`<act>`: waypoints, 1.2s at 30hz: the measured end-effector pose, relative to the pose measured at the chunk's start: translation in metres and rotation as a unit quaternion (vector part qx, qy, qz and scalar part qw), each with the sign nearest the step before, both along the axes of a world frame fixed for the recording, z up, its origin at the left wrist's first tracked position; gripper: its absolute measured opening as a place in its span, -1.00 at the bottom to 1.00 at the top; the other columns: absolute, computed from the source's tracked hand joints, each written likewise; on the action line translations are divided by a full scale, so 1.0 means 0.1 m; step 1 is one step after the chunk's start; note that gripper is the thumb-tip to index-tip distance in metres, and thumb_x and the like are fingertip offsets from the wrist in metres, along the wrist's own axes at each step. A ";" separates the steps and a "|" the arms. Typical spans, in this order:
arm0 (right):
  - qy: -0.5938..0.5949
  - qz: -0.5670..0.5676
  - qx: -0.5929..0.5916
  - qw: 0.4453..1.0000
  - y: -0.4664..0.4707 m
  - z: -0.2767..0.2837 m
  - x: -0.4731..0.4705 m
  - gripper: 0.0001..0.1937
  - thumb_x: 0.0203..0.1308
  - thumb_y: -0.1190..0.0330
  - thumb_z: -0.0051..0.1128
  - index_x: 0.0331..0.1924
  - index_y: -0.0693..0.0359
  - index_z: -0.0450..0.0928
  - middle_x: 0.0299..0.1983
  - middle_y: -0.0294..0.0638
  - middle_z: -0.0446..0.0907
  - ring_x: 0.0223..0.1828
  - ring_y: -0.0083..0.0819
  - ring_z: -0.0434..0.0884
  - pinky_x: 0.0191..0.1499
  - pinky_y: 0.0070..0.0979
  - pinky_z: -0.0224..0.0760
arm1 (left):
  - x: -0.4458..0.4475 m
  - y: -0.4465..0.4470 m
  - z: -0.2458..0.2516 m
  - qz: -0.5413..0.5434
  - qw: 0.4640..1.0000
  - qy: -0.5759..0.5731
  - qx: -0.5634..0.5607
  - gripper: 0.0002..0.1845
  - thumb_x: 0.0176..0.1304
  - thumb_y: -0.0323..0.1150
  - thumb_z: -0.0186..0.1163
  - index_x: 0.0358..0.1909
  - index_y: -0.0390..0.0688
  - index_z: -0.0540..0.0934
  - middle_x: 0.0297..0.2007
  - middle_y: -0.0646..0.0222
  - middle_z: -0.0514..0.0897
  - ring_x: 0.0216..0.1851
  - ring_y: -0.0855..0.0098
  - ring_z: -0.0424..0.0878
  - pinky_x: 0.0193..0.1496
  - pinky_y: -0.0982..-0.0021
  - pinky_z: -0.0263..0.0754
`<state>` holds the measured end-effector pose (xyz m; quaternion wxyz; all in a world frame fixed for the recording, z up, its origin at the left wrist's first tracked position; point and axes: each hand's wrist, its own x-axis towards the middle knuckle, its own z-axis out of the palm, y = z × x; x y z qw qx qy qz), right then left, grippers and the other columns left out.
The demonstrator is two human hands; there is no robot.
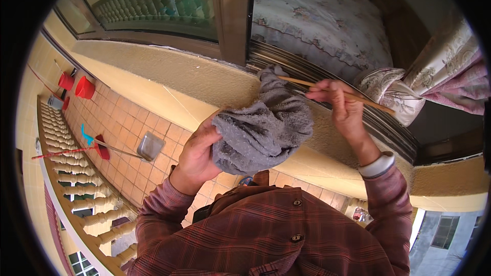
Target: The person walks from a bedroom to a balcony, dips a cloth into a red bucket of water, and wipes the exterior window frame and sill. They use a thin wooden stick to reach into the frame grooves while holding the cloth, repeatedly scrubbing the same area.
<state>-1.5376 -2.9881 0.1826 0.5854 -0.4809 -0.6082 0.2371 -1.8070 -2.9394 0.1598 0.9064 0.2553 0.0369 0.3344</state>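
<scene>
My left hand (199, 153) grips the bunched end of a grey terry cloth (264, 134). The cloth's narrow far end lies over the sliding window's metal track (307, 73), by the frame post. Between thumb and fingers, my right hand (339, 103) holds a thin wooden stick (368, 101), much like a chopstick. Its left tip meets the far end of the cloth at the track. Whether the tip is wrapped in the cloth or only touches it, I cannot tell.
A rough window ledge (184, 69) runs below the brown-framed glass pane (161, 11). Inside are a bed with a floral cover (314, 11) and a knotted curtain (387, 84). On the tiled balcony floor stand a dustpan (150, 146), a red broom (102, 147) and red buckets (85, 87), beside a balustrade (92, 199).
</scene>
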 end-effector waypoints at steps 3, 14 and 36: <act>0.011 0.014 0.018 1.000 0.21 -0.19 -0.13 -0.71 0.41 0.36 -0.27 -0.19 0.40 0.49 -0.31 -0.08 0.61 -0.29 -0.35 0.67 -0.17 -0.49 0.56 | -0.03 0.01 0.02 0.008 1.000 0.021 0.002 -0.50 0.24 -0.36 0.05 0.17 -0.38 0.25 0.10 0.07 0.44 0.13 0.21 0.44 0.22 0.20 0.30; -0.149 -0.035 -0.119 0.981 -0.61 0.45 0.44 -0.66 0.40 0.29 -0.23 -0.27 0.42 0.51 -0.37 -0.17 0.60 -0.35 -0.46 0.64 -0.28 -0.61 0.57 | 0.04 -0.06 0.11 -0.023 0.999 -0.033 0.023 -0.54 0.28 -0.35 0.00 0.16 -0.38 0.26 0.09 0.08 0.45 0.12 0.24 0.44 0.21 0.23 0.31; 0.120 -0.266 0.031 0.956 -2.63 0.16 1.08 -0.60 0.42 0.19 -0.30 -0.21 0.41 0.48 -0.38 -0.01 0.62 -0.44 -0.35 0.66 -0.37 -0.53 0.56 | 0.79 0.33 1.79 -0.139 0.945 -0.181 0.236 -0.42 0.38 -0.30 -0.25 0.35 -0.35 -0.07 0.38 -0.06 -0.16 0.43 0.11 -0.19 0.42 0.06 -0.25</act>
